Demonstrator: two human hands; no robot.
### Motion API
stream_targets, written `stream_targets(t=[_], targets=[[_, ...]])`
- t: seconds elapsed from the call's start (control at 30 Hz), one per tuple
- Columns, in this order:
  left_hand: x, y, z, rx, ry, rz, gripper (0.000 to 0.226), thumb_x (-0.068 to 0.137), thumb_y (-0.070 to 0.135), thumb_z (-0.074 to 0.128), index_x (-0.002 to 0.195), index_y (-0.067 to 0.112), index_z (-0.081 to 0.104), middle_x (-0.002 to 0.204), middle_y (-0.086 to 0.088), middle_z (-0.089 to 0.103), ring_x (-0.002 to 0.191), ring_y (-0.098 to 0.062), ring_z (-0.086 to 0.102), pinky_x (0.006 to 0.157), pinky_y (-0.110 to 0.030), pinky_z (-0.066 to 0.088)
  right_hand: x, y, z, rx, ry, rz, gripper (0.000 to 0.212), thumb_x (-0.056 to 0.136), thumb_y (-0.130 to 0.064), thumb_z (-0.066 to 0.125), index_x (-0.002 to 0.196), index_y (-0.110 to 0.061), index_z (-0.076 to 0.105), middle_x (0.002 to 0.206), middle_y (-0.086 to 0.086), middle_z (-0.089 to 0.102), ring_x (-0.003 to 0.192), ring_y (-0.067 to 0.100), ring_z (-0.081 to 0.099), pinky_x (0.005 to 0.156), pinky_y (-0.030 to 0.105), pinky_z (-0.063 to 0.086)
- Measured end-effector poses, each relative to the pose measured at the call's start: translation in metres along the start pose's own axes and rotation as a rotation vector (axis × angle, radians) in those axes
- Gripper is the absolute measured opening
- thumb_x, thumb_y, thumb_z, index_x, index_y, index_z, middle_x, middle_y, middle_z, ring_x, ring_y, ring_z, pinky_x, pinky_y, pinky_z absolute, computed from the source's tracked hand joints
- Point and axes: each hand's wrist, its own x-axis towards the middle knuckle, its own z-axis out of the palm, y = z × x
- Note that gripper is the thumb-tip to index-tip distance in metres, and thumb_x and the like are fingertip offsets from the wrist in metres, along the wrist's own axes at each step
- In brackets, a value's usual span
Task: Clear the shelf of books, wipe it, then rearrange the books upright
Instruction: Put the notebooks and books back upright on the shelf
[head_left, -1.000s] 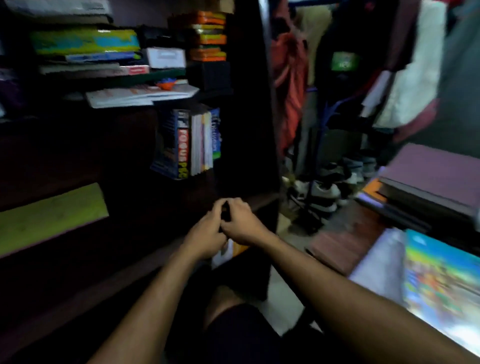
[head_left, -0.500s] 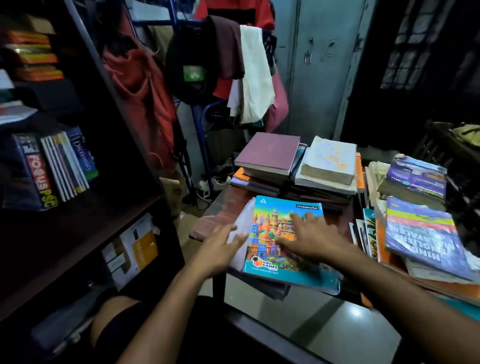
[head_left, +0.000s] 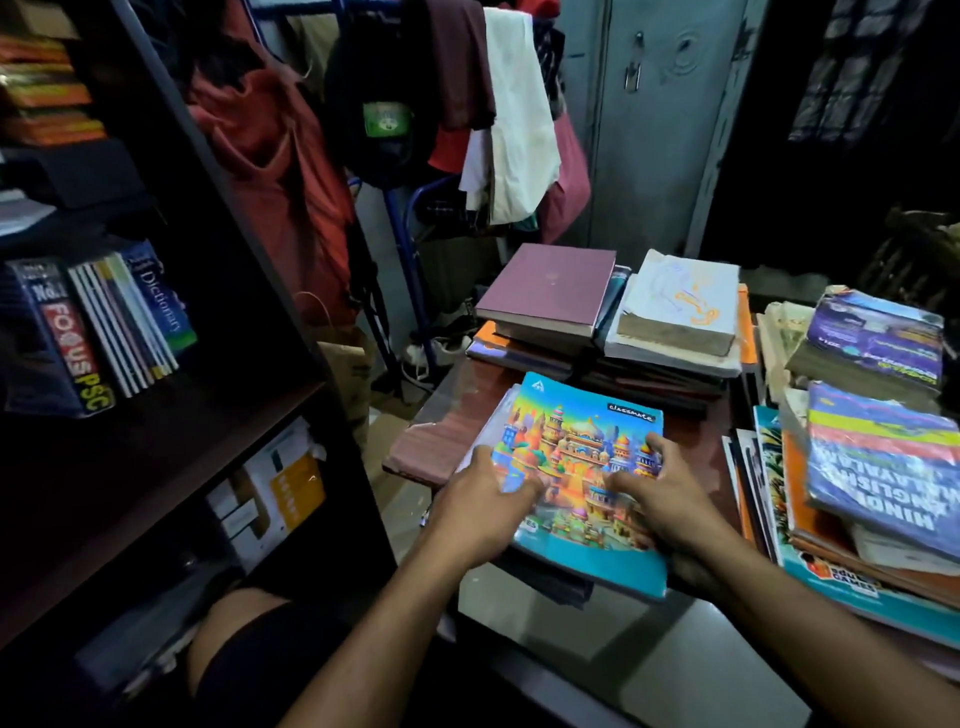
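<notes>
Most books lie in flat piles on the counter (head_left: 447, 415) while a few already stand on the shelf (head_left: 156, 431) — the rearranging seems only begun — and both hands, left hand (head_left: 480, 512) and right hand (head_left: 670, 493), press spread fingers on the colourful notebook (head_left: 576, 447), thumbs apparently hooking its near edge.
</notes>
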Motion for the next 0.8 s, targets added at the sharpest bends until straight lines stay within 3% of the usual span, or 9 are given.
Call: stream_targets(t=[0.13,0.27,0.3,0.47,0.5,0.57,0.63,0.7,0.8], targets=[[-0.002,-0.003,-0.012,-0.464,-0.170,-0.103,0.034,0.085,0.034,0.077,0.114,0.022,0.065,0.105,0.007,0.077,0.100,-0.016,0.072,0.098,-0.043,0.055,-0.011,-0.002,0.005,0.124,0.015,-0.009,0.069,0.093,-0.003,0.067,0.146,-0.034,0.036,0.120,0.008,0.063,0.085,0.031,0.076,0.071,0.052,0.063],[-0.019,-0.008,-0.021,-0.727,-0.162,-0.128,0.026,0.091,0.013,0.073,0.115,0.011,0.066,0.100,-0.006,0.078,0.087,-0.022,0.075,0.068,-0.033,0.060,-0.025,-0.012,0.014,0.067,0.019,-0.207,0.065,0.093,0.001,0.065,0.143,-0.033,0.041,0.123,0.006,0.065,0.093,0.030,0.074,0.078,0.055,0.061],[-0.024,-0.011,-0.023,-0.766,-0.124,-0.104,0.027,0.090,0.009,0.072,0.116,0.008,0.065,0.102,-0.008,0.078,0.088,-0.024,0.075,0.068,-0.033,0.060,-0.028,-0.015,0.017,0.041,0.012,-0.264,0.065,0.093,0.001,0.066,0.142,-0.034,0.042,0.124,0.004,0.065,0.095,0.027,0.074,0.081,0.054,0.061],[-0.047,-0.026,-0.054,-0.868,0.047,0.021,0.041,0.084,0.005,0.078,0.122,0.007,0.062,0.112,-0.015,0.074,0.105,-0.036,0.070,0.092,-0.045,0.055,-0.048,-0.045,0.047,-0.175,-0.046,-0.600,0.064,0.087,-0.009,0.074,0.134,-0.042,0.047,0.125,-0.024,0.056,0.103,0.003,0.065,0.096,0.033,0.053],[-0.052,-0.029,-0.065,-0.888,0.069,0.032,0.046,0.080,0.009,0.080,0.122,0.006,0.061,0.113,-0.016,0.074,0.102,-0.034,0.070,0.089,-0.043,0.056,-0.055,-0.054,0.057,-0.201,-0.084,-0.653,0.065,0.087,-0.009,0.074,0.136,-0.041,0.047,0.121,-0.031,0.054,0.103,-0.005,0.063,0.094,0.021,0.051],[-0.061,-0.031,-0.083,-0.917,0.093,0.047,0.049,0.079,0.012,0.081,0.122,0.006,0.059,0.113,-0.016,0.074,0.096,-0.029,0.071,0.082,-0.037,0.058,-0.068,-0.074,0.064,-0.149,-0.193,-0.693,0.063,0.089,-0.003,0.071,0.134,-0.038,0.046,0.108,-0.039,0.055,0.090,-0.015,0.064,0.072,0.005,0.049],[-0.070,-0.035,-0.100,-0.936,0.124,0.055,0.039,0.087,0.009,0.075,0.123,0.008,0.059,0.111,-0.013,0.075,0.096,-0.027,0.073,0.079,-0.032,0.061,-0.079,-0.092,0.076,-0.112,-0.278,-0.723,0.062,0.090,-0.004,0.070,0.133,-0.042,0.045,0.101,-0.040,0.061,0.088,-0.006,0.069,0.067,0.011,0.054],[-0.078,-0.040,-0.117,-0.933,0.186,0.068,0.033,0.091,0.008,0.070,0.122,0.011,0.059,0.111,-0.011,0.075,0.098,-0.026,0.073,0.078,-0.032,0.060,-0.076,-0.102,0.095,-0.074,-0.323,-0.741,0.060,0.092,-0.003,0.068,0.135,-0.040,0.046,0.107,-0.032,0.064,0.093,0.004,0.072,0.071,0.020,0.059],[-0.089,-0.059,-0.145,-0.919,0.327,0.024,0.030,0.091,0.005,0.069,0.120,0.007,0.060,0.108,-0.014,0.076,0.094,-0.026,0.073,0.080,-0.033,0.060,-0.064,-0.104,0.145,-0.026,-0.426,-0.723,0.060,0.094,0.008,0.061,0.138,-0.029,0.043,0.116,-0.021,0.061,0.091,-0.003,0.070,0.069,0.016,0.056]])
